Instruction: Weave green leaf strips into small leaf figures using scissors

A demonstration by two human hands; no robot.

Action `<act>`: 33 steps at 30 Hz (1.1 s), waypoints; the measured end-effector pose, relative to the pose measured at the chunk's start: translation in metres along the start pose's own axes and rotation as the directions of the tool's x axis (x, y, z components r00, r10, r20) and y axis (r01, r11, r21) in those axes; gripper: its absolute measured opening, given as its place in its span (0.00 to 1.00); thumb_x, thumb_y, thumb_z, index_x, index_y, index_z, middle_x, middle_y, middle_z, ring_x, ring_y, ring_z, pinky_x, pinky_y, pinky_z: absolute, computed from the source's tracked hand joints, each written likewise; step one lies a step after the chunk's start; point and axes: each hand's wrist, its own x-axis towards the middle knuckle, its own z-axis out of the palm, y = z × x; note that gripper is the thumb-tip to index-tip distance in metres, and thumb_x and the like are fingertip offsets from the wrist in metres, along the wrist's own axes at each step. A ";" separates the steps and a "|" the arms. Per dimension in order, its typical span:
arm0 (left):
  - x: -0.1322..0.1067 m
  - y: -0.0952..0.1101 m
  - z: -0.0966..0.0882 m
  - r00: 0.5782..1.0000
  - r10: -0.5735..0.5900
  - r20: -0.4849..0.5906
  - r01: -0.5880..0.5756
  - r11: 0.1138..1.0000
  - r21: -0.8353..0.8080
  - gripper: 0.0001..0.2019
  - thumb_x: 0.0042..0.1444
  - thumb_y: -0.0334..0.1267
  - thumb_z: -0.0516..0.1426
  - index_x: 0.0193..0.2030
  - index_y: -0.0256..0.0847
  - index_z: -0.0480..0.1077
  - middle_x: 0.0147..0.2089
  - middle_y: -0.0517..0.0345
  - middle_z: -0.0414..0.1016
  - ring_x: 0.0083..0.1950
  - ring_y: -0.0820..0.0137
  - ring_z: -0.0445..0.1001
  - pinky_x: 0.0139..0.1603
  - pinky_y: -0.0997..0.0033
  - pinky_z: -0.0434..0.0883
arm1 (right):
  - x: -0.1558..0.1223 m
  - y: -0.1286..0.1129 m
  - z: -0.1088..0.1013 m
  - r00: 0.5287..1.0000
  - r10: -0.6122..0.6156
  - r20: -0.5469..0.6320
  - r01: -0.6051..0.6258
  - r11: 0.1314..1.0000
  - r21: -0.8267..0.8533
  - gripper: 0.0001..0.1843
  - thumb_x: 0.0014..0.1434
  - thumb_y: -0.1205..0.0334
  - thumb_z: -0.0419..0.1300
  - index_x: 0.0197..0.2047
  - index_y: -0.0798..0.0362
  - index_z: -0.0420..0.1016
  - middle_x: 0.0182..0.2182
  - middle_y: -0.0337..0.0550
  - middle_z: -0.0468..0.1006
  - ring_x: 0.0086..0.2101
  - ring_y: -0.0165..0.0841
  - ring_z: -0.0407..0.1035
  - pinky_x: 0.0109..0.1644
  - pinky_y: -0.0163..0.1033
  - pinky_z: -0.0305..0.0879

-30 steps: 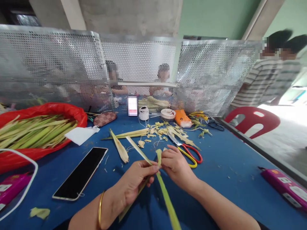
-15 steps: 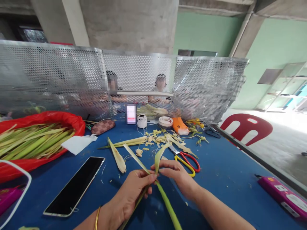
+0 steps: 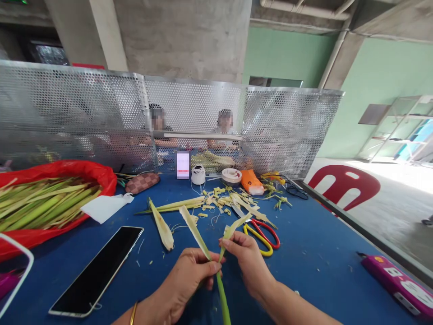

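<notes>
My left hand [image 3: 192,276] pinches a green leaf stalk [image 3: 222,300] between thumb and fingers, where two pale blades meet. One blade [image 3: 194,230] points up and left from that grip. The other blade [image 3: 239,224] leans to the right, its lower part pinched by my right hand [image 3: 245,257]. Just beyond my right hand lie scissors [image 3: 259,237] with red and yellow handles, their blades partly under pale leaf scraps [image 3: 216,197]. A loose pale husk piece [image 3: 161,228] rests ahead of my left hand.
A red bag [image 3: 107,174] full of leaves is at the left, near a dark-screened phone [image 3: 98,271]. Farther back stand a lit phone [image 3: 183,164], a thread spool [image 3: 198,175] and a tape roll [image 3: 232,176]. A purple power strip [image 3: 394,282] lies right. Perforated metal panels [image 3: 284,131] border the far edge.
The fingers of my right hand have closed to a pinch on the right blade, which now leans farther right. The left blade stands higher above my left hand.
</notes>
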 end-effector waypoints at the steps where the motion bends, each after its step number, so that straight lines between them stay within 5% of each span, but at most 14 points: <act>1: 0.000 0.000 0.000 1.000 0.005 -0.008 -0.005 1.000 0.010 0.14 0.37 0.40 0.67 0.30 0.31 0.78 0.21 0.57 0.73 0.18 0.78 0.63 0.22 0.75 0.62 | 0.000 0.000 0.000 1.000 0.007 -0.005 -0.007 1.000 0.017 0.14 0.45 0.55 0.68 0.22 0.56 0.73 0.20 0.37 0.71 0.25 0.28 0.60 0.33 0.35 0.57; 9: 0.001 -0.003 0.001 0.998 0.006 -0.067 -0.013 0.995 -0.097 0.19 0.36 0.47 0.69 0.32 0.34 0.75 0.22 0.60 0.73 0.17 0.80 0.61 0.18 0.78 0.57 | 0.005 -0.012 -0.003 0.993 -0.006 0.116 0.011 0.999 -0.037 0.16 0.47 0.52 0.67 0.23 0.56 0.73 0.20 0.38 0.72 0.24 0.28 0.61 0.31 0.35 0.57; 19: -0.002 0.002 -0.001 0.995 -0.094 -0.017 0.094 0.996 -0.003 0.14 0.37 0.41 0.68 0.30 0.33 0.77 0.18 0.60 0.71 0.18 0.79 0.62 0.21 0.78 0.58 | 0.003 0.002 -0.001 1.000 0.004 -0.006 -0.004 0.998 -0.055 0.16 0.45 0.52 0.67 0.22 0.56 0.71 0.20 0.36 0.68 0.25 0.28 0.58 0.31 0.35 0.56; 23: -0.005 0.004 0.003 0.993 -0.096 -0.073 0.095 0.995 -0.007 0.18 0.38 0.45 0.68 0.32 0.33 0.77 0.22 0.57 0.75 0.18 0.79 0.64 0.22 0.78 0.59 | 0.007 -0.001 -0.004 0.999 0.019 0.051 -0.011 0.989 -0.150 0.16 0.49 0.50 0.63 0.22 0.55 0.70 0.20 0.36 0.68 0.24 0.29 0.59 0.30 0.36 0.56; 28: -0.005 0.015 -0.003 0.983 -0.063 -0.170 0.045 0.993 -0.108 0.22 0.36 0.47 0.70 0.35 0.34 0.78 0.29 0.55 0.78 0.23 0.76 0.70 0.25 0.79 0.63 | 0.006 -0.014 -0.008 0.965 -0.254 0.069 0.251 0.806 -0.537 0.11 0.56 0.55 0.58 0.32 0.54 0.74 0.31 0.42 0.75 0.33 0.34 0.66 0.35 0.36 0.58; 33: 0.000 0.021 -0.013 0.970 -0.064 -0.235 0.019 0.981 -0.192 0.21 0.32 0.43 0.72 0.35 0.35 0.79 0.28 0.56 0.78 0.24 0.76 0.70 0.25 0.80 0.64 | -0.003 -0.019 -0.007 0.963 -0.105 0.248 0.250 0.688 -0.682 0.14 0.57 0.53 0.59 0.26 0.53 0.72 0.23 0.35 0.70 0.27 0.30 0.62 0.30 0.33 0.54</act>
